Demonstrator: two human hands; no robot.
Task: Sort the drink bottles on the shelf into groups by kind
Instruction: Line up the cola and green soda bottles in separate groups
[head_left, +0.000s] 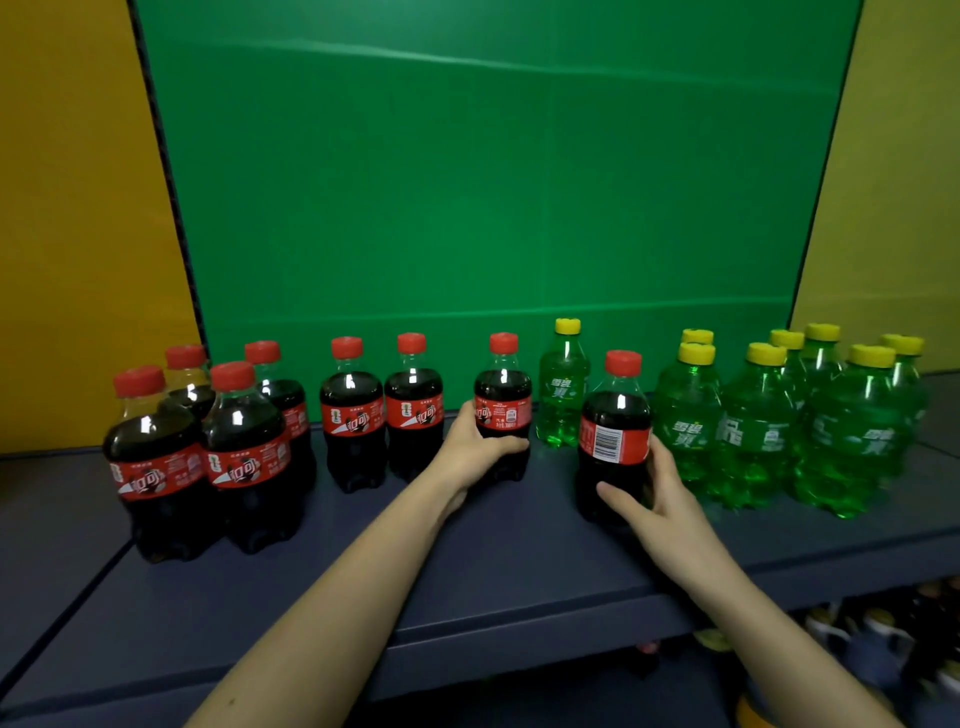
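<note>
The left hand (475, 447) gripped an upright cola bottle (503, 405) just left of the stray Sprite bottle (563, 384), while the right hand (654, 499) gripped a second cola bottle (615, 436) just right of it.

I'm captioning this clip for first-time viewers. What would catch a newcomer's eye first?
The left hand grips a rear cola bottle and the right hand a front cola bottle, at centre. Other colas stand at left, green bottles at right; a lone green bottle stands between the held two.

Head cam looks fwd & down, close to shelf (493, 571) front.
</note>
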